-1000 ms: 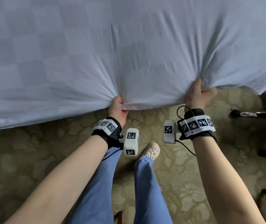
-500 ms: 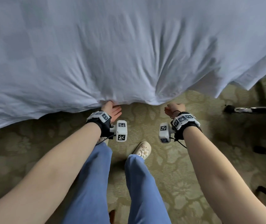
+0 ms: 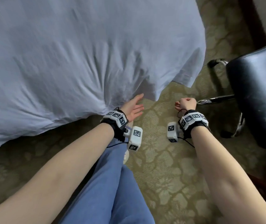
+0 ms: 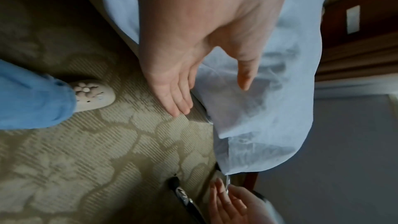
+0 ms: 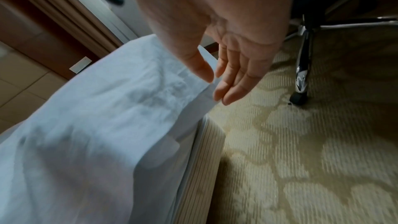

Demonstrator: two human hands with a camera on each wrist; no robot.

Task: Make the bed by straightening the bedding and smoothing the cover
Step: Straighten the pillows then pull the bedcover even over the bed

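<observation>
Here the white cover [image 3: 74,50] fills most of the head view, draped over the bed and hanging down its near side toward the patterned carpet [image 3: 169,167]. Creases fan across the cloth toward a gathered spot at the lower edge, just beside the left wrist. Its corner [image 3: 185,78] hangs loose at the right, pointing down over the carpet. In the right wrist view the cover falls over the striped side of the mattress [image 5: 200,168].

To the right stands a black chair [image 3: 258,94] on a chrome base [image 3: 216,98], well apart from the bed; one caster [image 5: 298,99] rests on the carpet.

Blue trouser legs [image 3: 109,183] run down the middle of the head view, and a pale shoe [image 4: 94,94] with a flower on its toe sits on the carpet in the left wrist view.

The left hand [image 3: 133,107] lies just beside the hanging edge of the cover, fingers [image 4: 178,98] straight and together, thumb spread, holding nothing; whether it brushes the cloth cannot be told. The right hand [image 3: 186,103] hovers over the carpet between the cover's corner and the chair base. Seen from the head it looks bent at the wrist, but the right wrist view shows its fingers [image 5: 232,81] loose and nearly straight, gripping nothing, near the cover's hem.

Both wrists wear black bands with white marker blocks [image 3: 134,138].
</observation>
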